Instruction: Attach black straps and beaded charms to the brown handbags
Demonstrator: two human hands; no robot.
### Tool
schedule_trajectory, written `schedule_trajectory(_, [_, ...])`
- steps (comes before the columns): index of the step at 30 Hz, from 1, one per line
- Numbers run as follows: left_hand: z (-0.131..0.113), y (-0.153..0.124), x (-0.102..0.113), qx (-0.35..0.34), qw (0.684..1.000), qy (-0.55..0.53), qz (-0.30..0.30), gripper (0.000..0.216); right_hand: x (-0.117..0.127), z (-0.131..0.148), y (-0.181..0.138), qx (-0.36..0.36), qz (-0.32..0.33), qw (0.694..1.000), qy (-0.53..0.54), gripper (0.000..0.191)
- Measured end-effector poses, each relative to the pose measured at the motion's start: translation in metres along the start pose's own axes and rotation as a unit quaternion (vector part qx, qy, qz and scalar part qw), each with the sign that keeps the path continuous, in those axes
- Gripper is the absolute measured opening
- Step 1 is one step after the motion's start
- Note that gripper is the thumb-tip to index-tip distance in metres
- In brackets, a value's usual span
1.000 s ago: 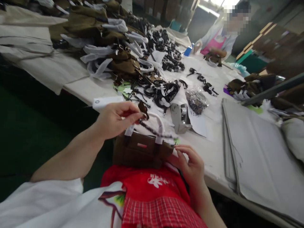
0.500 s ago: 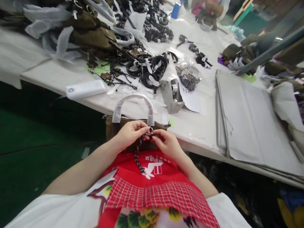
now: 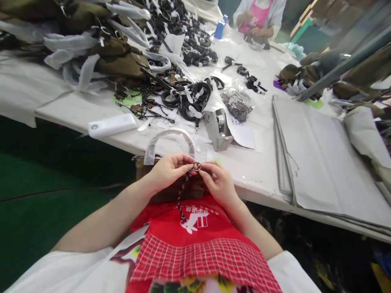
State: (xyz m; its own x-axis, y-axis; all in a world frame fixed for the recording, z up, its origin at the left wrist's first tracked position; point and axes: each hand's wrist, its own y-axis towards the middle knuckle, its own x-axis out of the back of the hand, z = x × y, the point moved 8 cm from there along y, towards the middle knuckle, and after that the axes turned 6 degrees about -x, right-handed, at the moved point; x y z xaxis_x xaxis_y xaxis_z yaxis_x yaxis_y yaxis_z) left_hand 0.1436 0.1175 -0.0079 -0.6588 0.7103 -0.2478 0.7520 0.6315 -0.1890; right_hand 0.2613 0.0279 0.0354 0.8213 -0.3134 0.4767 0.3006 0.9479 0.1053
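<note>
My left hand (image 3: 167, 171) and my right hand (image 3: 217, 183) meet over my lap, both pinching a small metal ring (image 3: 197, 165). A dark braided cord (image 3: 181, 199) hangs from the ring down onto my red apron (image 3: 198, 240). Just behind my hands a brown handbag (image 3: 142, 167) leans on the table edge, its handle (image 3: 166, 138) wrapped in white paper.
On the white table (image 3: 259, 162) lie a white flat box (image 3: 112, 125), a grey tape dispenser (image 3: 217, 129), black straps (image 3: 189, 99), a clear bag of small parts (image 3: 236, 103), grey paper sheets (image 3: 320, 154) and piled olive bags (image 3: 116, 57). Another person (image 3: 259, 16) works at the far end.
A second ago my hands were apart, stretching the cord above the bag. They came together at my lap on the ring, and the view tilted down.
</note>
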Motion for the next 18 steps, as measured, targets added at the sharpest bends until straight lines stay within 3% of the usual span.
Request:
schedule_trajectory(5, [-0.015, 0.005, -0.01, -0.025, 0.998, 0.042, 0.036, 0.032, 0.003, -0.01, 0.014, -0.05, -0.021, 0.999, -0.001, 0.021])
schedule_trajectory(10, [-0.027, -0.003, -0.023, -0.101, 0.971, 0.187, 0.107, 0.037, -0.003, -0.031, 0.015, -0.134, 0.03, 0.986, 0.096, 0.028])
schedule_trajectory(13, [-0.033, -0.004, -0.018, -0.142, 0.956, 0.25, 0.066, 0.028, -0.012, -0.039, 0.009, -0.191, 0.089, 0.959, 0.19, 0.034])
schedule_trajectory(15, [-0.041, -0.004, -0.014, -0.176, 0.939, 0.294, 0.021, 0.027, -0.021, -0.042, 0.002, -0.237, 0.133, 0.923, 0.274, 0.038])
schedule_trajectory(18, [-0.057, -0.01, -0.016, -0.252, 0.891, 0.376, -0.018, 0.026, -0.027, -0.041, -0.005, -0.276, 0.16, 0.872, 0.372, 0.039])
